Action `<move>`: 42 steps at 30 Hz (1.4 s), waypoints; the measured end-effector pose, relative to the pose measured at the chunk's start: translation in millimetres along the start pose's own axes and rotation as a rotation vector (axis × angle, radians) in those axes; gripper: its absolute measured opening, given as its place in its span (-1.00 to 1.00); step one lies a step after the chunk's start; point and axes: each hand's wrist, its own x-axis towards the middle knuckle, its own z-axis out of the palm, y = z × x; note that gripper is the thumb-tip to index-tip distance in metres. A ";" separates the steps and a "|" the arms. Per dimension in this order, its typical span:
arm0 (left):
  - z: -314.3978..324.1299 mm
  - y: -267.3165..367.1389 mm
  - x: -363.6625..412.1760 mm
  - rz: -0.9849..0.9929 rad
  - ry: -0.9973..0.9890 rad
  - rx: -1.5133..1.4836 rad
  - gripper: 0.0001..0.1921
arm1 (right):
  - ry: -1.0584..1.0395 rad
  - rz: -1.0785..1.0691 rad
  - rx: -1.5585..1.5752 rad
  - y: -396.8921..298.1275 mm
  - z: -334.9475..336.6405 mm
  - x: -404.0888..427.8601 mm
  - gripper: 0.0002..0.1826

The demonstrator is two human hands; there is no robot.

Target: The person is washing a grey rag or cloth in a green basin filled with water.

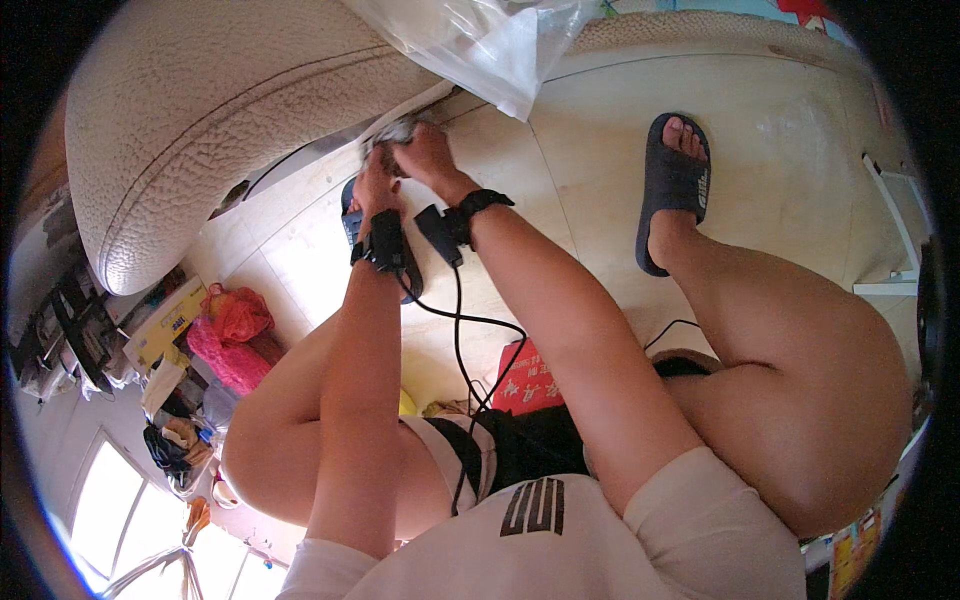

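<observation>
My left hand and my right hand are close together near the underside of a cream textured leather sofa. Between their fingers is a small grey, crumpled thing, perhaps cloth; blur hides its exact kind. My right hand's fingers are curled on it, and my left hand touches its lower left side. Both wrists wear black straps with box-shaped devices and black cables. A clear plastic bag hangs just above and right of the hands.
Dark slide sandals are on my feet, the right one flat on the tiled floor. Pink and red mesh bags lie at left by a yellowish box. A red printed bag is below my arms. White metal legs stand at far right.
</observation>
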 end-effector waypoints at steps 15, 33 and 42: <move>89.0 80.9 -54.0 -0.204 -0.273 -1.023 -0.71 | 0.440 0.020 0.255 35.6 -66.2 -27.9 -0.35; 136.4 62.5 -25.3 -0.297 -0.341 -0.959 -0.67 | 0.566 0.143 -0.223 83.2 -74.9 -2.9 -0.61; 48.4 -8.6 -23.0 -0.189 -0.162 -0.851 -0.64 | 0.255 -0.034 -0.218 52.6 6.8 -6.9 -0.52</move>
